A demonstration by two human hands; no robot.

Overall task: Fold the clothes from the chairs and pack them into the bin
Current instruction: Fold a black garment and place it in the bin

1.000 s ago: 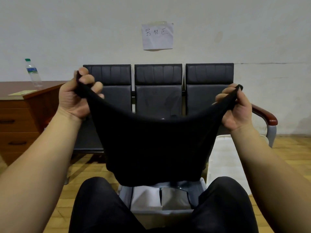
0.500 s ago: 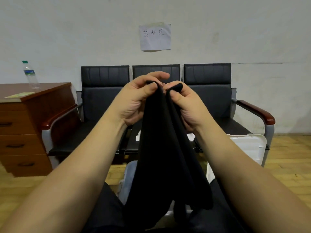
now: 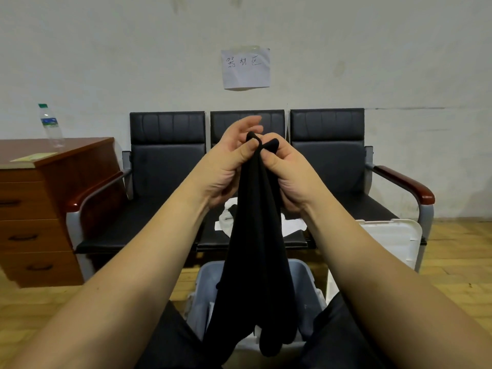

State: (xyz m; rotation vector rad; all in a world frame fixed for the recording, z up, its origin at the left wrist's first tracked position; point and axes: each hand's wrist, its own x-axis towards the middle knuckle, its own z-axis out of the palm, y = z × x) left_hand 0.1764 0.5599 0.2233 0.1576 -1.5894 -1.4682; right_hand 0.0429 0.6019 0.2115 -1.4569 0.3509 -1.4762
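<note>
Bin (image 3: pixel 310 278) interior behind black garment (image 3: pixel 253 262)

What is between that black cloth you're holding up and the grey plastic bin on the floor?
Nothing visible. The black cloth garment, pinched at its top by the left hand and right hand, hangs straight over the open grey plastic bin; its lower end already overlaps the opening. The bin's white lid stands off to the right.

Both hands, left hand (image 3: pixel 226 166) and right hand (image 3: pixel 290 169), pinch a folded black cloth garment (image 3: pixel 255 249) hanging over a grey plastic bin (image 3: pixel 306 278), black chairs (image 3: pixel 167 166) behind.
</note>
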